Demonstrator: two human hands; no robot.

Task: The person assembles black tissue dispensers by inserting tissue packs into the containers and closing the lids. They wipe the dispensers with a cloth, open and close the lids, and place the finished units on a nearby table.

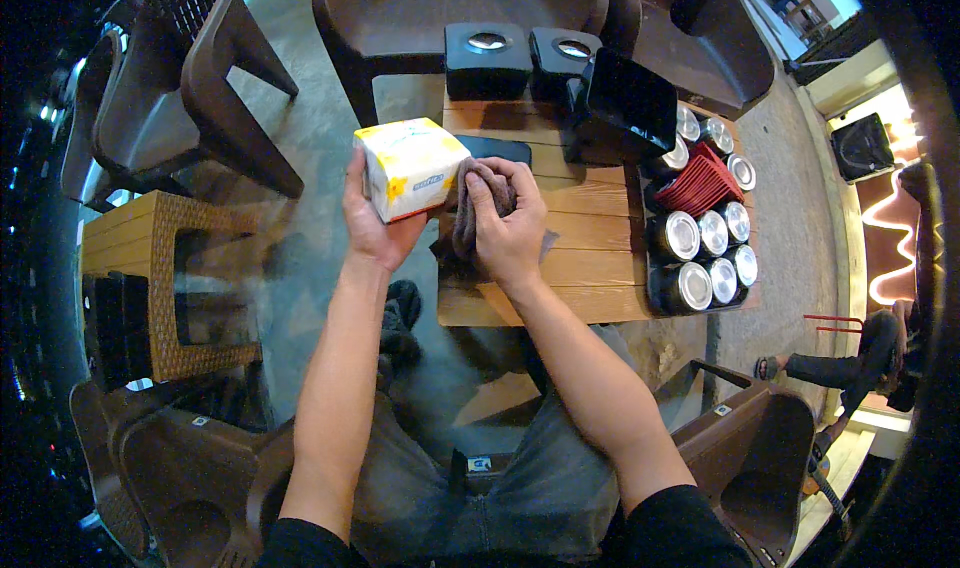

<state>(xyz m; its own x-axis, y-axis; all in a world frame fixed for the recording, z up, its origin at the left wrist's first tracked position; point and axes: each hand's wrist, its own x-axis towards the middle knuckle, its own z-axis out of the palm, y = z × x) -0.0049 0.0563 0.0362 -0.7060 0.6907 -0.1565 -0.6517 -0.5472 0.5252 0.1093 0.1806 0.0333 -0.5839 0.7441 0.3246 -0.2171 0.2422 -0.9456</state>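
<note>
My left hand (pixel 375 236) holds up a soft pack of tissues (pixel 408 173), white with yellow flowers, from below and along its left side. In my right hand (pixel 518 218) is a bunched grey-brown cloth (pixel 466 220), pinched between thumb and fingers and touching or very close to the pack's right side. Both hands are over the left part of a low wooden table (pixel 590 290). Behind the pack, a flat dark piece (pixel 497 149) lies on the tabletop, partly hidden. An open black box (pixel 628 103) rests tilted farther right.
Two black tissue dispensers (pixel 487 60) with oval openings stand at the table's far edge. A dark tray (pixel 655 286) on the right bears several silver-lidded jars (pixel 683 236) and a red slatted basket (pixel 700 183). Brown chairs (pixel 225 98) surround the table. A person's leg (pixel 835 368) shows at far right.
</note>
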